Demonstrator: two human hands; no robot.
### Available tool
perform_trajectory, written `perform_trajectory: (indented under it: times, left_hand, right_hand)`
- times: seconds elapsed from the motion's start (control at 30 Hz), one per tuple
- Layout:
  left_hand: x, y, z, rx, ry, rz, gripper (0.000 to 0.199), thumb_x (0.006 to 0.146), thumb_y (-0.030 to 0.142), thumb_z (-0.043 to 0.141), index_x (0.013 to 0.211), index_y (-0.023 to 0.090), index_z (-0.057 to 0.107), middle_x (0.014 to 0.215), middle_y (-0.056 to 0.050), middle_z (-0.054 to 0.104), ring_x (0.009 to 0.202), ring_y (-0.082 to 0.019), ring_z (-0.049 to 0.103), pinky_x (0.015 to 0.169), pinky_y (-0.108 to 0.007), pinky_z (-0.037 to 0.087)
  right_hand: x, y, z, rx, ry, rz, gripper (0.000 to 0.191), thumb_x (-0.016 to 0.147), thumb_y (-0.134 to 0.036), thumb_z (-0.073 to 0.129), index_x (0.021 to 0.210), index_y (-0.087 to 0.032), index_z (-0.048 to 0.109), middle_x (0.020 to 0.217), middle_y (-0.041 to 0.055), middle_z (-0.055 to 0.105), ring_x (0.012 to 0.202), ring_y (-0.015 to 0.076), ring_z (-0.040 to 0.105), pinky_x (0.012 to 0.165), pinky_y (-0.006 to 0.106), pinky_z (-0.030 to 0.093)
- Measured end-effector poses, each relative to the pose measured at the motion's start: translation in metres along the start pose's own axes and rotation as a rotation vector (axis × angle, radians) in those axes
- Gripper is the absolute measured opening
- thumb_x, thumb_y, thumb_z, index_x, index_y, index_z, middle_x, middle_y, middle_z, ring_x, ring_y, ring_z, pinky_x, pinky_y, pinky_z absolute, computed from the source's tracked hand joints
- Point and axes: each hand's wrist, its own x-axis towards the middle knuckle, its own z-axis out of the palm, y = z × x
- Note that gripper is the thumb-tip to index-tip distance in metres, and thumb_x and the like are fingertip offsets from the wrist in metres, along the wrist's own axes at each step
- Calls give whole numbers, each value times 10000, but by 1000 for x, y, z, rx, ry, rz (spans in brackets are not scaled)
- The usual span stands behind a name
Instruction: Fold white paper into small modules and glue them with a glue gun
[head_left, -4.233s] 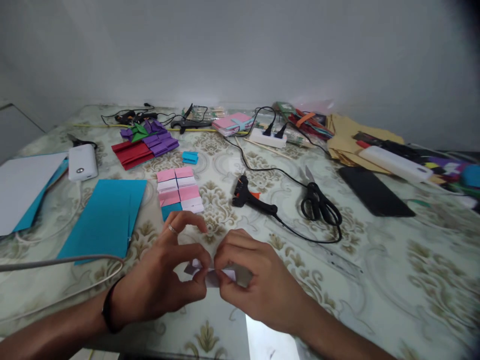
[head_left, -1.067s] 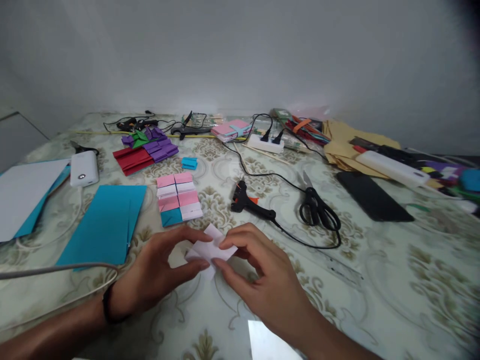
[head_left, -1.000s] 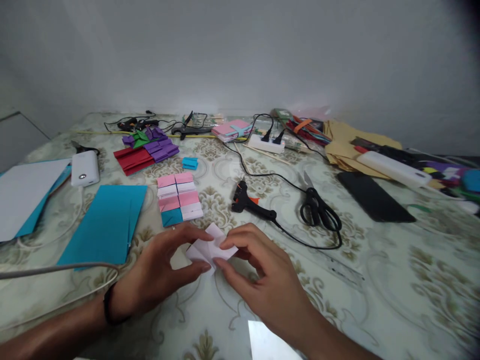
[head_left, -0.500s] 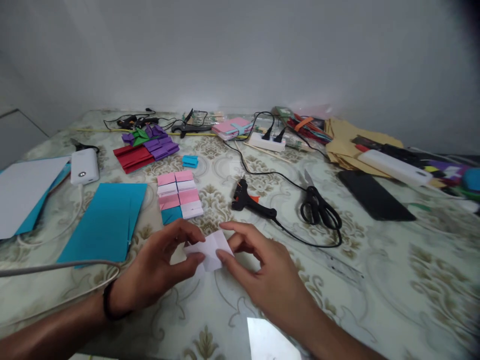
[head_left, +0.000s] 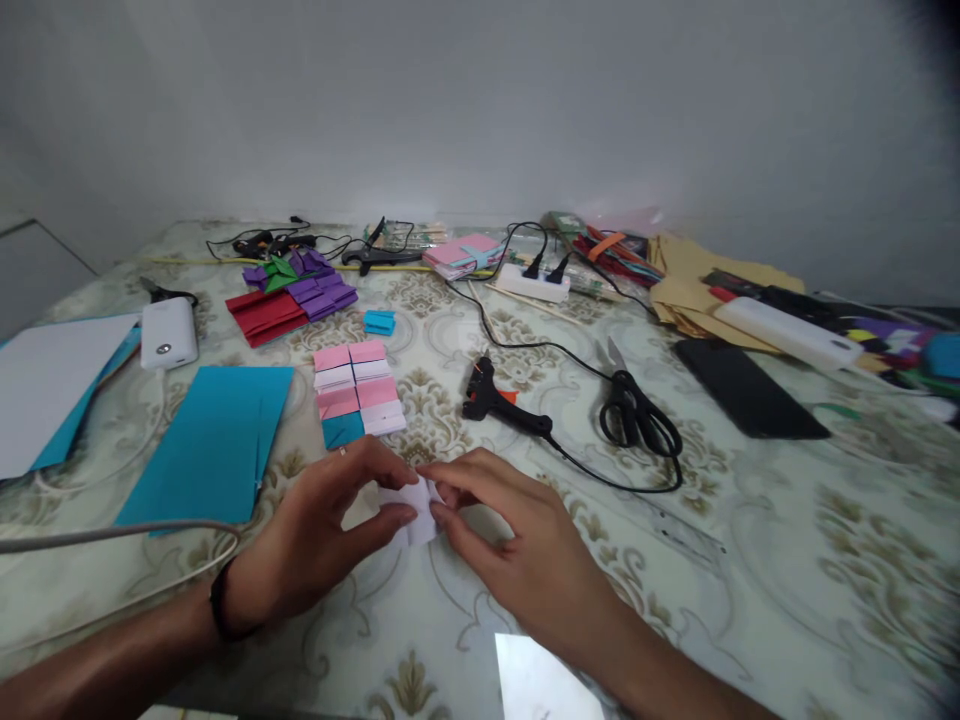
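A small white piece of paper (head_left: 411,512) is held between my two hands above the patterned tabletop. My left hand (head_left: 326,530) pinches its left part between thumb and fingers. The right edge, bent upward, is gripped by my right hand (head_left: 517,535), whose fingers cover part of it. Just beyond my left hand lie folded pink and white papers (head_left: 352,385) in two columns, with a teal one at the near left corner. A black glue gun (head_left: 510,405) rests beyond my right hand.
Blue sheets (head_left: 210,440) and a white power bank (head_left: 169,332) lie left. Scissors (head_left: 637,415), a clear ruler (head_left: 686,535) and a black phone (head_left: 750,390) are at right. Red folded paper (head_left: 266,312) and a power strip (head_left: 534,283) lie farther back. A cable crosses the left side.
My right hand has shifted slightly left, with its index finger now close to my left fingertips. Less of the white paper shows, and its right side is folded in more.
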Motion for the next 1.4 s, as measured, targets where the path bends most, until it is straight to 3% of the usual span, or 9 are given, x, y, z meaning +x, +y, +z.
perform_trajectory:
  times: [0.13, 0.37, 0.53, 0.77, 0.9, 0.97, 1.07, 1.2, 1.4]
  left_hand:
    - [-1, -5, 0, 60, 26, 7, 184, 1009, 219, 732, 1162, 314, 692, 1055, 5, 708, 1013, -187, 669, 922, -298, 525]
    - [3, -7, 0, -2, 53, 49, 218, 997, 222, 752, 1192, 312, 723, 1090, -10, 705, 1041, -184, 678, 932, -286, 548]
    - [6, -8, 1, -30, 105, 27, 157, 977, 244, 782, 1123, 304, 765, 1135, -22, 638, 1067, -176, 659, 873, -252, 556]
    - [8, -2, -5, 96, 34, 89, 61, 1000, 235, 760, 1041, 267, 729, 1024, 7, 665, 970, -147, 656, 873, -251, 526]
    - [11, 4, -12, 134, -77, 193, 277, 951, 320, 831, 1181, 254, 691, 1133, -20, 721, 1067, -174, 699, 952, -276, 560]
    - [12, 6, -14, 189, -115, 255, 291, 952, 271, 829, 1209, 250, 694, 1197, -37, 730, 1118, -181, 715, 1000, -286, 571]
    - [10, 6, -15, 274, -116, 336, 210, 992, 190, 766, 1190, 237, 714, 1210, -52, 736, 1110, -179, 733, 986, -283, 597]
    - [9, 7, -13, 298, -97, 388, 54, 1009, 226, 750, 1056, 212, 727, 1096, -50, 747, 977, -168, 754, 873, -268, 628]
    - [8, 12, -9, 285, -64, 361, 41, 1016, 195, 736, 1015, 206, 696, 945, -5, 754, 848, -125, 746, 785, -206, 614]
  right_hand:
    - [0, -1, -1, 21, -8, 42, 380, 936, -66, 593, 1239, -263, 710, 1023, 27, 738, 897, 164, 741, 855, 331, 651]
    - [0, -1, 2, 131, -12, 127, 317, 927, -158, 717, 1230, -250, 707, 1182, 34, 783, 1033, 164, 762, 890, 285, 659]
    - [1, 1, 5, 156, -20, 180, 234, 925, -184, 727, 1140, -268, 769, 1125, 4, 825, 1005, 162, 781, 869, 269, 655]
    - [1, 3, 4, 128, -11, 243, 206, 915, -210, 701, 1088, -272, 795, 1067, 5, 851, 943, 185, 798, 843, 311, 634]
    - [3, 5, -2, 144, 15, 294, 171, 904, -257, 721, 1054, -266, 803, 992, 15, 842, 808, 176, 754, 760, 310, 607]
    - [5, 5, -6, 170, 22, 304, 167, 904, -282, 732, 1052, -262, 807, 943, 18, 831, 754, 167, 724, 717, 297, 592]
    - [6, 5, -9, 211, 8, 310, 155, 909, -291, 732, 1038, -254, 810, 860, 11, 811, 712, 159, 710, 676, 274, 580]
    - [4, 2, -7, 223, -46, 297, 128, 924, -272, 729, 1012, -258, 821, 856, 3, 829, 735, 159, 754, 654, 244, 591]
    - [0, -3, 0, 84, -44, 102, 185, 936, -128, 708, 1016, -255, 815, 959, -26, 860, 844, 144, 805, 820, 222, 624]
